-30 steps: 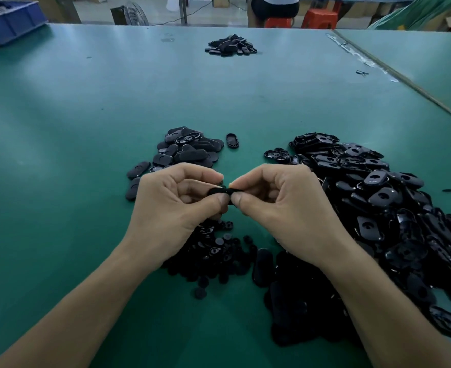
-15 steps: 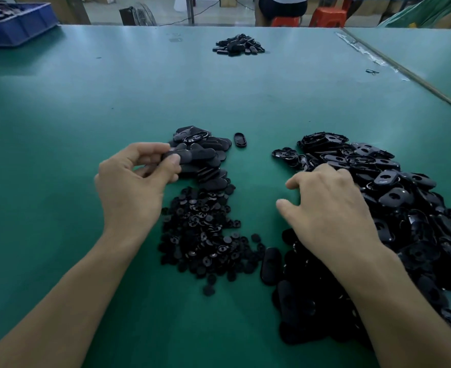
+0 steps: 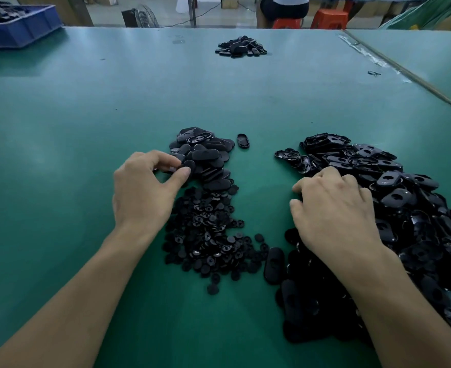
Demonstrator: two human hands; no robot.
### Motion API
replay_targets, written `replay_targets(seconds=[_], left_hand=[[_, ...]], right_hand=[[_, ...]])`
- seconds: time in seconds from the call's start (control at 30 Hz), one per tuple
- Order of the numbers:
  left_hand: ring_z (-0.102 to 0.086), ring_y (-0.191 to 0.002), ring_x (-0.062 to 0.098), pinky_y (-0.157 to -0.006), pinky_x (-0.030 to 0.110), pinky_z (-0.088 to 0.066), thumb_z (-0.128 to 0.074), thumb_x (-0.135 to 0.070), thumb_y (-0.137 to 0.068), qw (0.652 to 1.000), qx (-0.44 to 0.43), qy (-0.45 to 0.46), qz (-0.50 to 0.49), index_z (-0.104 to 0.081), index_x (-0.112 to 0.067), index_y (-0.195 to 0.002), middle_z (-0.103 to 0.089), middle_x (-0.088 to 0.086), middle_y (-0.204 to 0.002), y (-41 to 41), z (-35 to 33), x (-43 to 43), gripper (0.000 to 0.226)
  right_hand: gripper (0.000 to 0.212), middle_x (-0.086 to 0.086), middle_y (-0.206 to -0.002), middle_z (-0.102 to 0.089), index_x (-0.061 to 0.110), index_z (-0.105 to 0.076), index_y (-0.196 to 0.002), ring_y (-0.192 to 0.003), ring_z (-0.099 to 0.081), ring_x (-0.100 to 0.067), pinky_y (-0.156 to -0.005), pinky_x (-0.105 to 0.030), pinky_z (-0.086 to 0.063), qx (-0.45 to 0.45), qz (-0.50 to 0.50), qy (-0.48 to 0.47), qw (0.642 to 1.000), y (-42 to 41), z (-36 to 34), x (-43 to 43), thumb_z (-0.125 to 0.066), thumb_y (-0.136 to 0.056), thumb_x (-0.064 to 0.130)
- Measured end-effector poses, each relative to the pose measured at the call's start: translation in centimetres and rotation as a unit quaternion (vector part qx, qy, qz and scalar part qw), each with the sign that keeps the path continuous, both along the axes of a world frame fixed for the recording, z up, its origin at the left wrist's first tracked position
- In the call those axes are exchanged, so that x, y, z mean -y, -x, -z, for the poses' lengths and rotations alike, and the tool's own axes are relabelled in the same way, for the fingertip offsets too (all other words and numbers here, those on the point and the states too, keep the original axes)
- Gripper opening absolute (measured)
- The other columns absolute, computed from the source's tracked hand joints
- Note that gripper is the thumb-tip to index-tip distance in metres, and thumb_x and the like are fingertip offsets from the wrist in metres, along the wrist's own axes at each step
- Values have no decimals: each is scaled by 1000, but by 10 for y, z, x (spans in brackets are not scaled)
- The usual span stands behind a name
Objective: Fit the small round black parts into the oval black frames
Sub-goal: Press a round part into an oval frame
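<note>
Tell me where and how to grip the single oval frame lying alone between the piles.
Probably from above, pinching the lone oval frame across its two long sides: it lies flat on the green table, with bare mat all round it and its long axis pointing away.

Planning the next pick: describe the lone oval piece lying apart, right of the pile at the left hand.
The lone oval piece is black and plastic-looking, with a raised rim around a sunken, shinier centre. It lies flat on the green table, long axis running front to back, right of the stacked ovals without touching them. Nothing else touches it.
</note>
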State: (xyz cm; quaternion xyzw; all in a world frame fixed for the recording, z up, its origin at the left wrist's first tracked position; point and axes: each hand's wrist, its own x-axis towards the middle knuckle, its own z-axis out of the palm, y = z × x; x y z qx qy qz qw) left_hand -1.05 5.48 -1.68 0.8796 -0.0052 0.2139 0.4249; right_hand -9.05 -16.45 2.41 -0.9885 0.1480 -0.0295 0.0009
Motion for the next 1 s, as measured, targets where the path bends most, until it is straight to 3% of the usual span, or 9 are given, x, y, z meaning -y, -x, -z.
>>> replay_targets(seconds=[0.1,0.2,0.33,0.43,0.53,0.63,0.77,0.93,1.0], left_hand=[[-58,-75,1,-81,29,-52,-80,-30,-82,1000,23,-2,3,-67,-37,-83,-62,-15,-83,0,0,0,15],[-53,-63,-5,-65,4,-39,-78,-23,-84,998,64,20,11,-66,-32,-82,-60,-15,-78,4,-2,3,15],[-57,-65,0,-62,11,-45,-75,-23,-87,996,80,45,7,-62,-37,-81,-66,-11,-79,7,-5,5,20],[-64,-80,21,-83,43,-54,-72,-31,-86,997,64,10,-36,-60,-38,-82,-67,-13,-82,7,-4,4,14],[-63,-88,23,-91,53,-51,-70,-34,-85,999,20,3,-50,-56,-41,-78,-68,-13,-88,9,-6,3,17],[-62,-82,16,-86,47,-54,-71,-27,-86,999,7,10,-42,-58,-40,-79,-68,-11,-89,8,-6,3,20],[-63,-73,9,-70,22,-53,-71,-15,-87,999,28,14,-14,-59,-39,-79,-69,-5,-86,6,-4,4,27],[-63,-78,1,-78,22,-55,-71,-4,-85,999,22,25,33,-65,-31,-88,-67,-9,-86,6,-1,2,28],[-62,-77,-2,-74,11,-49,-72,-5,-84,999,19,28,40,-64,-33,-87,-67,-14,-86,6,-2,3,30]], right_hand=[[26,-4,-122,-53,24,-59,-122,-113,-50,-30,-94,-42,-38,20,-4,-18,1000,-1,0,0,-49,-99,31],[28,-5,-124,-52,23,-56,-125,-115,-50,-31,-95,-43,-38,23,0,-25,999,-1,1,1,-49,-99,30],[25,-3,-118,-54,24,-62,-119,-111,-54,-29,-91,-41,-38,31,-22,-47,998,-1,1,3,-52,-96,21],[31,-1,-114,-60,27,-67,-118,-108,-58,-26,-90,-39,-44,50,-51,-96,993,-2,0,4,-56,-93,11],[28,-2,-114,-60,26,-65,-121,-107,-56,-25,-90,-39,-45,66,-58,-109,990,-3,1,3,-58,-94,22],[27,-6,-116,-57,21,-64,-118,-108,-54,-29,-90,-41,-44,60,-50,-73,994,-3,6,4,-57,-95,34],[22,-3,-114,-61,21,-68,-112,-108,-58,-28,-89,-39,-46,69,-67,-92,991,-3,7,6,-61,-96,34],[23,3,-107,-67,23,-72,-109,-102,-61,-22,-78,-32,-41,117,-64,-145,980,-2,6,6,-70,-91,38],[18,2,-97,-70,24,-75,-101,-95,-63,-24,-72,-29,-39,141,-60,-165,974,-3,6,6,-71,-90,37]])
